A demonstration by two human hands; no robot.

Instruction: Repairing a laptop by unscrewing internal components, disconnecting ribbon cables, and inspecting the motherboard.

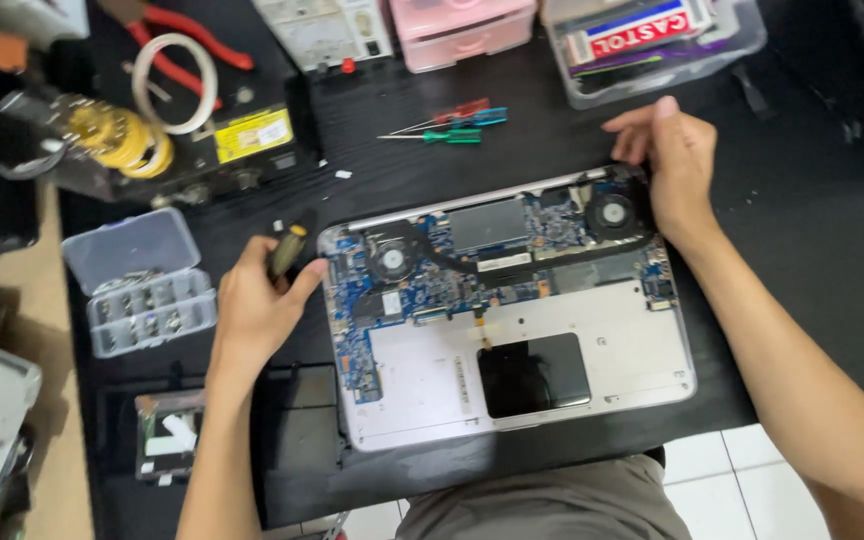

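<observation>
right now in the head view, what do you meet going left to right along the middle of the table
clear parts box → left hand holding a screwdriver → opened laptop → right hand on its far right corner

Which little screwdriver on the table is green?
The green screwdriver lies nearest the opened laptop; the red one and blue one lie farther back.

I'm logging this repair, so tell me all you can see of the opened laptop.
The laptop lies flat on the black table, bottom cover off, silver shell showing. A blue circuit board with two round fans joined by a dark pipe fills its far half; the near half is bare metal with a black rectangle. The right hand grips its far right corner; the left hand, holding a screwdriver, touches its left edge.
</observation>
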